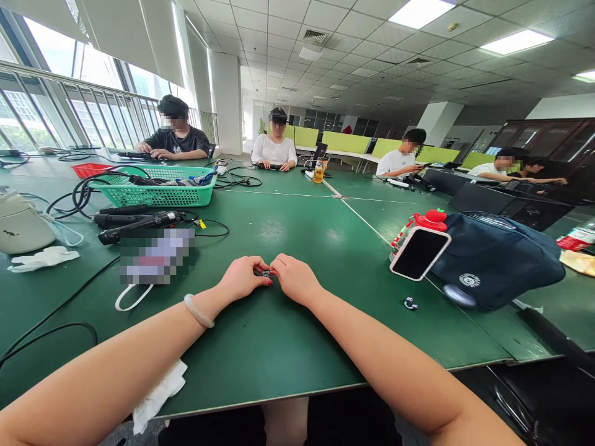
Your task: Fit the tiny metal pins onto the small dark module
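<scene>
In the middle of the green table (297, 334), my two hands meet over a small dark object (266, 274) with a metallic look, too small to name. My left hand (242, 277) pinches it between thumb and fingers from the left. From the other side, the fingertips of my right hand (295, 279) close at its right end. Most of the object is hidden by the fingers. A pale bangle (198, 311) circles my left wrist. Both forearms reach in over the table's front edge.
Left: a green basket (158, 193) with cables, black handheld devices (139, 226), a blurred pouch (158, 257) and tissue (160, 396). Right: a propped phone (419, 254), a navy bag (497, 260) and a small dark-and-white item (410, 303). Several people sit farther off.
</scene>
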### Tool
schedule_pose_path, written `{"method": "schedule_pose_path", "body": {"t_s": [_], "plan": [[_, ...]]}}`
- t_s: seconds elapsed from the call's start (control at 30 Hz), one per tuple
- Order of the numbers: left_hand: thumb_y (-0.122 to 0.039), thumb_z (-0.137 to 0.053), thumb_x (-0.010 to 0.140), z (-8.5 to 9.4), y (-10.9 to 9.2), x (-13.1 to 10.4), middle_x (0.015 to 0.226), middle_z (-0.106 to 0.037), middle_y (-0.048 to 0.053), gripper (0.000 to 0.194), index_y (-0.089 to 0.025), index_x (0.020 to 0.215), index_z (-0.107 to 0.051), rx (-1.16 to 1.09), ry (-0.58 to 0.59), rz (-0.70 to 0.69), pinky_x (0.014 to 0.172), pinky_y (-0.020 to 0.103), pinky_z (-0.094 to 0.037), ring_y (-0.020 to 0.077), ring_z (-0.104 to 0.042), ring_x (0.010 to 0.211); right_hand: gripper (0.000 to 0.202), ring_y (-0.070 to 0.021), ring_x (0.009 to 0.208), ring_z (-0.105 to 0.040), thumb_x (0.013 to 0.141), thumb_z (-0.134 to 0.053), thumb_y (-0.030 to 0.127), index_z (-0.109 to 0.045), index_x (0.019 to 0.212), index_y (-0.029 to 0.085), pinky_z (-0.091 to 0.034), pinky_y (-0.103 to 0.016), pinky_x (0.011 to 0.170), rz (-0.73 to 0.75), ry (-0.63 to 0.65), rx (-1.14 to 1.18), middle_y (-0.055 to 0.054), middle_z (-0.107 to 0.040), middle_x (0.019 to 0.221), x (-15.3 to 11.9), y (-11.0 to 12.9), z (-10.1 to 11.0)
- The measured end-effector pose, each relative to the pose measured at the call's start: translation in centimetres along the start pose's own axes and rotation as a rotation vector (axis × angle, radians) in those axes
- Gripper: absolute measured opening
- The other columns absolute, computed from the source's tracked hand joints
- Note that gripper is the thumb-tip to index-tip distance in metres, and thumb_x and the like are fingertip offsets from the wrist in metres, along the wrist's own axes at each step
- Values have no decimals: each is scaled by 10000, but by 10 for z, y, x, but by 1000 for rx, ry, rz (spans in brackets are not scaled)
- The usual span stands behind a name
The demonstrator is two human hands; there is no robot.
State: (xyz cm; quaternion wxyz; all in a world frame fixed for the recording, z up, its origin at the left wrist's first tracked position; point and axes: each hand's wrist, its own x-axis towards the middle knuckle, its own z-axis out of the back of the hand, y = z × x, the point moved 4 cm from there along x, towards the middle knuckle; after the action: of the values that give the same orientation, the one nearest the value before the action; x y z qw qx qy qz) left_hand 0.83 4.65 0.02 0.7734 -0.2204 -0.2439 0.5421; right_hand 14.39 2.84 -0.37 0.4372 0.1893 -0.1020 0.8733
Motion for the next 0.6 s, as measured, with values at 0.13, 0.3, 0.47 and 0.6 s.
{"method": "schedule_pose_path", "body": {"t_s": [0.13,0.3,0.47,0.6], "plan": [[-380,-685,566,-2,-1,-1,779,-682,-29,233,-234,738,-624,-63,28,-22,656,253,-445,172,-618,761,161,-136,710,-491,894,-403,207,-557,865,170,-353,-242,605,52,-10,-50,-39,-544,837,1,2,-2],[-393,-689,564,-1,2,0,784,-677,-29,245,-233,737,-619,-66,11,-17,663,251,-451,171,-617,771,180,-127,767,-508,903,-409,234,-578,864,184,-374,-229,656,5,-33,49,-34,-559,868,-1,-1,4],[-390,-679,581,3,7,2,783,-675,-15,250,-230,765,-619,0,-58,28,664,256,-445,176,-615,761,150,-120,770,-529,883,-458,251,-596,869,195,-380,-228,666,-33,17,152,-21,-571,866,-6,3,7],[-364,-661,604,4,13,4,804,-679,-5,238,-228,796,-623,32,-91,79,655,257,-440,178,-616,742,145,-134,791,-549,842,-528,317,-615,903,219,-386,-237,658,13,117,157,-12,-584,882,-6,13,-1]]}}
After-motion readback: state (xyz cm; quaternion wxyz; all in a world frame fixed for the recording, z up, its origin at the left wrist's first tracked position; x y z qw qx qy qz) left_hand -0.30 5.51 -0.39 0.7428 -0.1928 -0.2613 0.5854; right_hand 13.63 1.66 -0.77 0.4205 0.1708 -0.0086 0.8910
